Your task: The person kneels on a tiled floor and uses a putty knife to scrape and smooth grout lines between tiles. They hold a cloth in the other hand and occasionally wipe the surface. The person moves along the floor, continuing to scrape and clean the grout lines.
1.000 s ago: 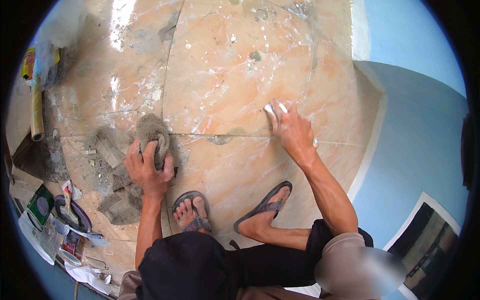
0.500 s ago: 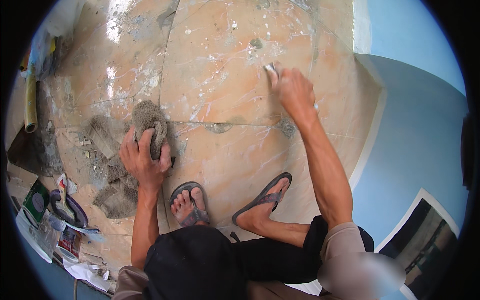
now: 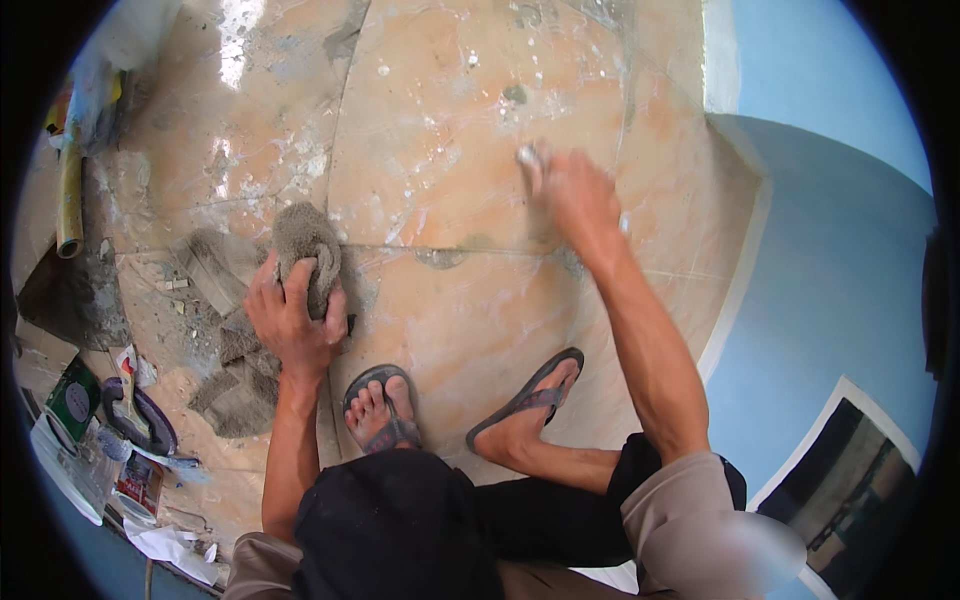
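My left hand (image 3: 295,315) is closed round a bunched grey-brown rag (image 3: 307,240), thumb and fingers pressed into its near side. More of the same dusty cloth (image 3: 240,385) lies crumpled on the floor beside that wrist. Farther off and to the right, my right hand (image 3: 580,200) is low over the stained tile floor (image 3: 430,190). It grips a small tool with a shiny end (image 3: 527,156); motion blur and the fingers hide most of its shape. White specks and paint-like spots are scattered over the tiles around it.
A paintbrush (image 3: 130,390) rests on a dark round lid (image 3: 150,425) at the left, among cans and scraps. Beyond them lies a yellowish tube (image 3: 69,200). A blue wall (image 3: 830,260) bounds the right side. My sandalled feet (image 3: 385,410) stand between my arms.
My right hand has moved slightly nearer to me and left with the small tool, blurred by motion. My left hand keeps its grip on the rag; the view has shifted slightly.
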Motion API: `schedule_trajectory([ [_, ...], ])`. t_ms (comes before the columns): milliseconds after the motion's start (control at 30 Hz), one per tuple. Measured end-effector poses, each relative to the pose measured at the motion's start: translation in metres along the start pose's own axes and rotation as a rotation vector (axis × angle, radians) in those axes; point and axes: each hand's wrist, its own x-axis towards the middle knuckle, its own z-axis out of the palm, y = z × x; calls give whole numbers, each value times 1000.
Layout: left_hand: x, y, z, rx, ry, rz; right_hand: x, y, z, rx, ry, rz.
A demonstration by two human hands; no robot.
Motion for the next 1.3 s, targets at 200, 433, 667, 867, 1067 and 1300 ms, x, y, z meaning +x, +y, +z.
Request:
schedule_trajectory([
  [200, -1, 3, 4, 5, -4, -20, 1, -10, 1, 37, 18, 36],
  [433, 1, -1, 3, 18, 32, 7, -36, -12, 24, -35, 167, -95],
  [667, 4, 2, 6, 7, 7, 9, 46, 2, -16, 63, -49, 42],
  [867, 1, 5, 1, 20, 11, -20, -34, -14, 22, 10, 116, -77],
  [1067, 0, 3, 3, 7, 7, 4, 45, -7, -22, 41, -14, -60],
  [1300, 2, 3, 2, 38, 16, -10, -5, -29, 4, 47, 109, -56],
])
